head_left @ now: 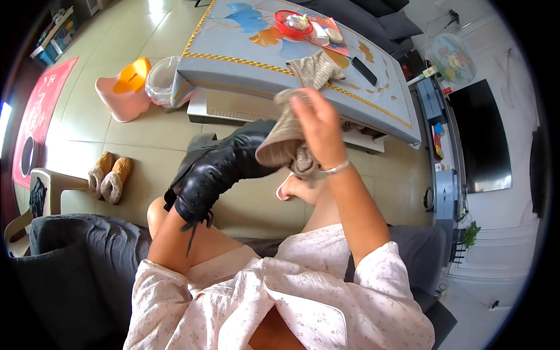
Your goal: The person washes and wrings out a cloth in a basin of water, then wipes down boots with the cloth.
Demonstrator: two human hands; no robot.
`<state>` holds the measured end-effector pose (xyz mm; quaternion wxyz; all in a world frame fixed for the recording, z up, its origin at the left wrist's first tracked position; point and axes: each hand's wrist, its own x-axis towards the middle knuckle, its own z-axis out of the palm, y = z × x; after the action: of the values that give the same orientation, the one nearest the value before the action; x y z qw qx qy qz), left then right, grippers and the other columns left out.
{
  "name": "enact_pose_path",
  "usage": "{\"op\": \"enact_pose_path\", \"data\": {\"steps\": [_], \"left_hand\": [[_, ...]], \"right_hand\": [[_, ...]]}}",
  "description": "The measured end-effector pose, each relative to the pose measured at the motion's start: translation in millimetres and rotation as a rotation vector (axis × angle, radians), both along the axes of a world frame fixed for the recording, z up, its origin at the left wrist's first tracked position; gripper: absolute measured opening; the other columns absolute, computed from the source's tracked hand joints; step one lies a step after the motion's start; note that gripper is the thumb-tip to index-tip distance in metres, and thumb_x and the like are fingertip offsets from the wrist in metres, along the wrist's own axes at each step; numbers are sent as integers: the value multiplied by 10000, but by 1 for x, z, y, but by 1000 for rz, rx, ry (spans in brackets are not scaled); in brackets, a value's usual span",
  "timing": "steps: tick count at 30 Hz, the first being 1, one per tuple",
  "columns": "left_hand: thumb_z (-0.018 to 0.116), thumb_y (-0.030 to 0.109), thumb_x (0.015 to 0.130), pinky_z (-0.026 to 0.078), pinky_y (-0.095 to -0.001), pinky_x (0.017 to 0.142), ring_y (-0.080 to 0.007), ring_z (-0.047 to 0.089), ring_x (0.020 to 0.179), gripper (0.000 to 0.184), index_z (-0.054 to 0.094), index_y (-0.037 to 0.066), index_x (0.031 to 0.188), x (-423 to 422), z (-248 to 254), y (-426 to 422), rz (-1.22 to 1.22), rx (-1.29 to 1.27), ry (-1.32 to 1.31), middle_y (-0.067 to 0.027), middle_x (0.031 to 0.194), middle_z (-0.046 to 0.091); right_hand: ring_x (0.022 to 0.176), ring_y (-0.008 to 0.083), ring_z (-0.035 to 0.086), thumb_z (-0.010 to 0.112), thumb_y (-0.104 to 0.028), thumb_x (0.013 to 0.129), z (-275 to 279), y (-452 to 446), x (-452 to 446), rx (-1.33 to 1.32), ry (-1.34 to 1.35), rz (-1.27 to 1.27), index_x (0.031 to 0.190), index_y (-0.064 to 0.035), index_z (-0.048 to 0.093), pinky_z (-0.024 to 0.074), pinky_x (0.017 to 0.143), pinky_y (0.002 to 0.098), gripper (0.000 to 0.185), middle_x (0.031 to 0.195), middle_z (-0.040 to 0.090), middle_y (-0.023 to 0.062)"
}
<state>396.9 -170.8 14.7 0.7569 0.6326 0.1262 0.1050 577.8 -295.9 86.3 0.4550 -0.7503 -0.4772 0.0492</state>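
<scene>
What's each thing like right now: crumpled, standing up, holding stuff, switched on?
Black boot: pulled over the forearm, left hand hidden inside
Striped cloth: bunched in the right hand
Second striped cloth: rumpled on the table
Red bowl: holding things
Bin: bag-lined
Furry shoes: standing upright, side by side
Television: screen dark, no picture

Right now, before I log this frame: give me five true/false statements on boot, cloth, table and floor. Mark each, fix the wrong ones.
1. The left forearm runs into the black boot. True.
2. The red bowl is on the floor. False: the red bowl is on the table.
3. The right hand holds a striped cloth. True.
4. The fur-trimmed slippers are on the table. False: the fur-trimmed slippers are on the floor.
5. A dark, slim device lies on the table. True.
</scene>
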Motion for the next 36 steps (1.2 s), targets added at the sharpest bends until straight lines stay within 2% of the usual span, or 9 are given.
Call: {"op": "enact_pose_path", "data": {"steps": [2,4,12,15,21,26,27,30,36], "left_hand": [[423,683,858,456,-386,714,-119,503,802,450,518,243,847,-6,2,1,9,4,7,74,821,481],[425,674,860,455,-384,714,-119,503,801,443,519,242,847,-10,1,1,9,4,24,72,820,481],[430,642,868,450,-376,714,-122,503,798,414,520,238,844,-15,-7,-12,1,6,53,64,815,480],[433,629,871,449,-373,714,-123,504,797,403,521,237,843,-28,-6,3,-18,10,63,62,813,480],[437,605,877,445,-366,714,-125,504,795,382,523,234,841,5,-10,-11,-23,10,4,56,810,480],[441,584,883,443,-361,714,-127,504,793,365,524,232,839,5,-8,-10,19,-31,-16,51,807,480],[441,580,884,442,-360,714,-127,504,793,361,524,231,839,3,-8,-4,29,-32,-13,50,806,480],[444,568,887,440,-357,714,-128,504,792,351,525,230,838,0,-6,1,62,-36,-13,48,805,480],[448,543,893,437,-351,714,-130,504,790,331,526,227,836,-2,-5,0,102,-34,3,42,801,479]], "right_hand": [[853,99,593,588,-199,962,21,-22,-4,254,501,-80,1085,-14,631,473,779,251,226,982,665,36],[873,49,542,572,-197,984,26,-42,-7,392,541,-108,1130,-8,611,452,789,208,243,1006,643,-8],[839,269,597,695,-44,811,-10,-31,-43,178,-356,25,1014,-52,651,502,712,347,208,947,585,84],[791,297,601,687,-65,818,-9,-17,-50,219,-392,31,998,-64,629,501,677,375,190,921,579,93],[768,347,618,629,-224,884,-37,2,-34,-321,-323,-79,942,-67,587,485,643,427,172,920,609,105],[629,230,558,644,-219,910,-44,3,-5,-45,-239,-128,1002,-35,626,448,594,351,206,717,549,105],[703,306,603,638,-243,909,-25,-4,1,-79,-96,-181,957,-15,604,472,647,407,235,851,619,159],[664,28,437,637,-258,951,8,-36,25,174,239,-353,1060,8,624,367,551,232,287,747,519,-68],[900,70,553,646,-185,948,-3,-71,22,283,339,-320,1110,10,605,455,823,218,257,1002,633,16]]}}
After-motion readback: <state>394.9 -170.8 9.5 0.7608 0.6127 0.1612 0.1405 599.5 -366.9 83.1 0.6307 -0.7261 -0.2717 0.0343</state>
